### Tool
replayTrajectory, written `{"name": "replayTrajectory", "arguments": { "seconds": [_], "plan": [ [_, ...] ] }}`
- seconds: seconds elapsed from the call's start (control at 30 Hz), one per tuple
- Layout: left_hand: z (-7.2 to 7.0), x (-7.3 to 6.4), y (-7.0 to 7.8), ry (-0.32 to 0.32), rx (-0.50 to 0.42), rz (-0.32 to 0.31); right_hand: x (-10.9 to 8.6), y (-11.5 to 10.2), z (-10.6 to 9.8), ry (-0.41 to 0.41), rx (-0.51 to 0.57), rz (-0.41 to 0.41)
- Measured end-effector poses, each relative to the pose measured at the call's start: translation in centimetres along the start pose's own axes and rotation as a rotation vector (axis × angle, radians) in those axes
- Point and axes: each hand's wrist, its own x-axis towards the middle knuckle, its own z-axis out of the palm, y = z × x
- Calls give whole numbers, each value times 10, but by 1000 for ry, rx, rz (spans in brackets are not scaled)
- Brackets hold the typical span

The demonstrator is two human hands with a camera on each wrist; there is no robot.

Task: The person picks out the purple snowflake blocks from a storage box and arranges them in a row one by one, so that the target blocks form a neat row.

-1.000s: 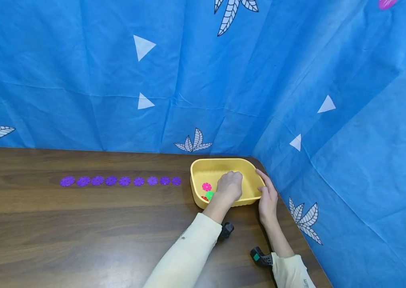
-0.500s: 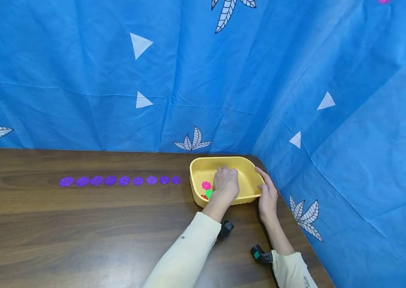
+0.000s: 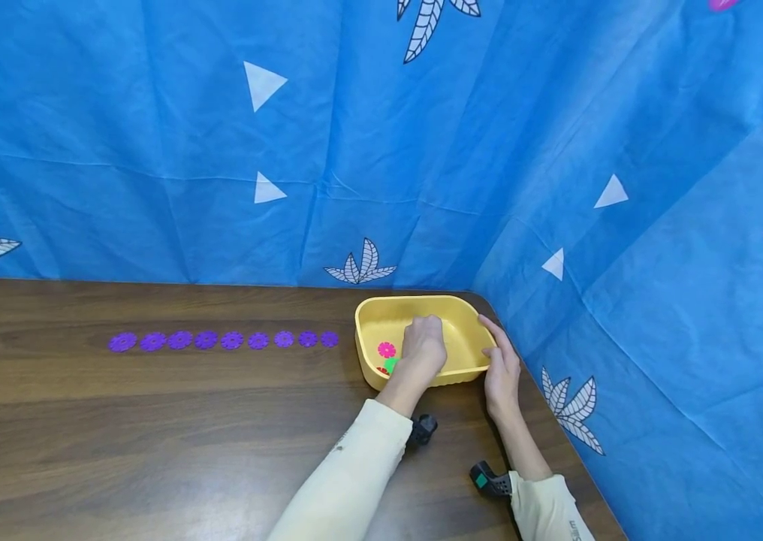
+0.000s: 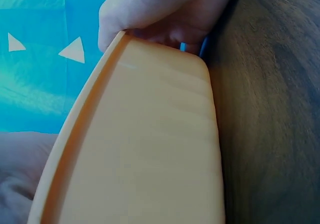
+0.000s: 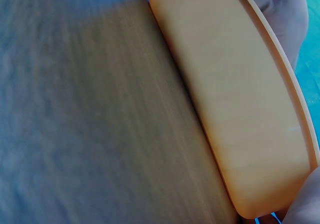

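In the head view my left hand (image 3: 424, 349) reaches down inside a yellow plastic basket (image 3: 461, 342), knuckles up, with its fingertips hidden so I cannot tell what they hold. To its left on the basket floor lie a pink snowflake disc (image 3: 387, 349), a green disc (image 3: 390, 365) and a red disc (image 3: 382, 370), the last partly behind the rim. My right hand (image 3: 503, 379) grips the basket's right end. The left wrist view has that right hand (image 4: 160, 9) wrapped over the rim at the end of the basket's outer wall (image 4: 145, 129).
Several purple snowflake discs (image 3: 206, 340) lie in a straight row on the wooden table (image 3: 152, 428), left of the basket. A blue curtain (image 3: 185, 150) hangs behind the table and along its right side. A black wrist camera (image 3: 490, 479) is on the right forearm.
The left hand has shifted slightly left inside the basket, its fingers spreading and then drawing in again. The right hand keeps its grip on the basket, and the purple row stays as it was.
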Motion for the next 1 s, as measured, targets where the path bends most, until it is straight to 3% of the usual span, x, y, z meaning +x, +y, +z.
{"name": "replayTrajectory", "arguments": {
  "seconds": [0.1, 0.2, 0.3, 0.4, 0.57, 0.7, 0.83, 1.0],
  "plan": [
    [9, 11, -8, 81, -8, 50, 1, 1, 1, -3, -1, -7],
    [1, 8, -8, 108, 9, 107, 1, 1, 3, -1, 2, -9],
    [-18, -8, -2, 89, 20, 149, 2, 1, 4, -5, 9, -4],
    [-34, -19, 2, 78, -25, 183, 2, 0, 5, -9, 13, 3],
    [-58, -25, -1, 58, -250, 207, 3, -1, 5, -10, 7, 3],
    [-79, -27, -12, 26, -463, 217, 6, 4, 4, -1, 8, -11],
    [-103, -26, -33, 26, -547, 246, 13, 22, 4, 14, 27, -29],
    [-135, -26, -62, 47, -602, 221, 19, 43, 1, 30, 26, -36]
  ]
}}
